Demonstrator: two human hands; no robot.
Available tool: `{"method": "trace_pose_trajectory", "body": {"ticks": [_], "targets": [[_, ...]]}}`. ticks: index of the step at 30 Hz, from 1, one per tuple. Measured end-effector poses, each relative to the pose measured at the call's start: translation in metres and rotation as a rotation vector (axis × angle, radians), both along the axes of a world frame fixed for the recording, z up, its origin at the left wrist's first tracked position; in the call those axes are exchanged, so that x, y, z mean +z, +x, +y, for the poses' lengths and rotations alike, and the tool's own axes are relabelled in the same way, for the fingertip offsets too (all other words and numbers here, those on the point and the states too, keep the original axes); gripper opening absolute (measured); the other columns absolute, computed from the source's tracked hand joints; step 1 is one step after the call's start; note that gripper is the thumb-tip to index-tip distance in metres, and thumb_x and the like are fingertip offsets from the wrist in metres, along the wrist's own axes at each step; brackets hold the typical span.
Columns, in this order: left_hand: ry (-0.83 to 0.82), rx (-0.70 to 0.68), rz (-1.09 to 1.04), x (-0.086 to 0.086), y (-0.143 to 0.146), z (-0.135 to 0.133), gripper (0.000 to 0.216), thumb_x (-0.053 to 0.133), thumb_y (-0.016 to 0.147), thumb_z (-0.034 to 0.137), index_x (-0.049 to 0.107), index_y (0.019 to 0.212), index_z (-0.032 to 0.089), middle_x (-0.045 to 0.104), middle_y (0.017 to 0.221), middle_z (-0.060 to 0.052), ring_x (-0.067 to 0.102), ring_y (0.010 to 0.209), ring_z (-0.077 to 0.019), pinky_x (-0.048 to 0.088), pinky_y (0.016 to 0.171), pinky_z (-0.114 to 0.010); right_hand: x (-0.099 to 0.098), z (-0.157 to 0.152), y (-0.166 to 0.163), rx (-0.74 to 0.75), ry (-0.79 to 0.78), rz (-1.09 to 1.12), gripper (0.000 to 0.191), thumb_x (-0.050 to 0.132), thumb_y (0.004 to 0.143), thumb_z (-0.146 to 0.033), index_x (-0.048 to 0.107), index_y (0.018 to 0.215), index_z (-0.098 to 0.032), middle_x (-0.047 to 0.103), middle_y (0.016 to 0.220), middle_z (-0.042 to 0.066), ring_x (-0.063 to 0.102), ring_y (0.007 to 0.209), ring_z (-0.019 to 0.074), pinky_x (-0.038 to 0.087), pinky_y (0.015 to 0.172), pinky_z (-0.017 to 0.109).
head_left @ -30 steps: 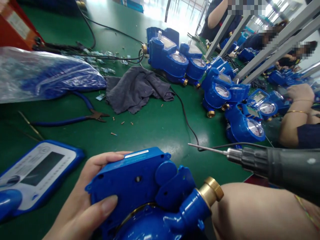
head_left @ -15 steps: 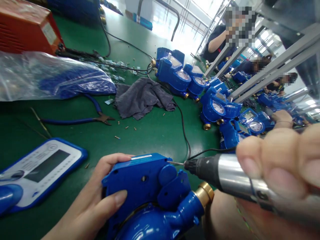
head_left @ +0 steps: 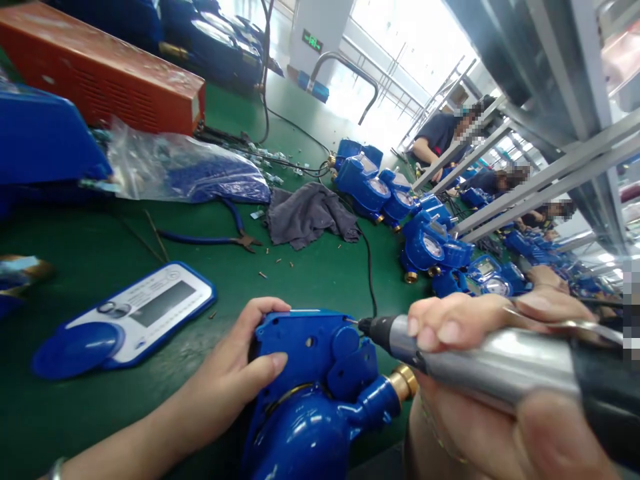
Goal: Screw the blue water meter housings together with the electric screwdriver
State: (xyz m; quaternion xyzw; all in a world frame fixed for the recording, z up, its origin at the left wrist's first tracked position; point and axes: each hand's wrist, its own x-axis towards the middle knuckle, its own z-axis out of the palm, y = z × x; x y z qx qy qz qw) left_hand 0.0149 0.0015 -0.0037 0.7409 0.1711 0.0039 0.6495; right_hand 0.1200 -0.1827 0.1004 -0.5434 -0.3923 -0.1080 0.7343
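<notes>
Head view: the left hand (head_left: 240, 380) pinches one blue meter (head_left: 300, 373), lower centre, by its edge; a firm grip should stop it twisting. One bit (head_left: 353, 323) is at the meter's upper right corner (seated or just touching, I cannot tell), best aligned straight, with even pressure. The right hand (head_left: 480, 427) wraps one power screwdriver (head_left: 510, 367). Beyond, left to right: one orange box (head_left: 125, 87), one display device (head_left: 165, 303), one pair of pliers (head_left: 240, 241), one grey cloth (head_left: 313, 217).
</notes>
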Motion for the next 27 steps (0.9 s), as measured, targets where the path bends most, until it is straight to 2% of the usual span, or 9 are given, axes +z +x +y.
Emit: {"method": "trace_pose_trajectory", "body": {"ticks": [3,8,16,22,27], "targets": [[-0.001,0.011,-0.009,0.000,0.000,-0.001,0.053,0.051,0.075,0.053,0.033,0.118,0.026,0.055,0.096,-0.001,0.055,0.088,-0.0247,0.046,0.076,-0.035,-0.014,0.015,0.002,0.030,0.125,0.010,0.035,0.061,0.080,-0.031,0.048,0.109,-0.018,0.061,0.074,0.000,0.059,0.063,0.0165,0.051,0.057,0.035],[-0.005,0.018,-0.016,0.002,0.001,-0.003,0.053,0.052,0.073,0.049,0.033,0.117,0.026,0.056,0.092,0.001,0.054,0.084,-0.0232,0.043,0.075,-0.034,-0.029,0.021,0.002,0.074,0.086,-0.047,0.036,0.058,0.081,-0.027,0.043,0.113,-0.019,0.063,0.080,0.001,0.061,0.069,0.0181,0.052,0.063,0.039],[0.003,0.000,-0.039,-0.001,0.001,-0.001,0.050,0.052,0.075,0.046,0.034,0.116,0.025,0.055,0.092,0.000,0.054,0.088,-0.0258,0.043,0.081,-0.040,-0.027,0.026,-0.002,-0.024,0.201,0.022,0.032,0.058,0.075,-0.028,0.046,0.103,-0.019,0.060,0.070,-0.003,0.057,0.061,0.0157,0.049,0.056,0.034],[0.005,-0.012,-0.059,0.002,0.001,-0.002,0.049,0.051,0.076,0.045,0.033,0.116,0.025,0.053,0.094,-0.001,0.053,0.088,-0.0247,0.043,0.080,-0.040,-0.029,0.028,-0.005,-0.079,0.253,-0.010,0.032,0.057,0.073,-0.028,0.045,0.101,-0.019,0.058,0.068,-0.004,0.055,0.057,0.0163,0.046,0.054,0.035],[0.000,-0.024,-0.059,-0.001,0.001,0.000,0.049,0.051,0.077,0.045,0.032,0.117,0.025,0.054,0.094,-0.001,0.054,0.087,-0.0249,0.045,0.078,-0.038,-0.033,0.019,-0.004,-0.004,0.118,-0.108,0.034,0.058,0.079,-0.030,0.045,0.109,-0.019,0.061,0.077,-0.001,0.058,0.064,0.0169,0.050,0.059,0.038]]}}
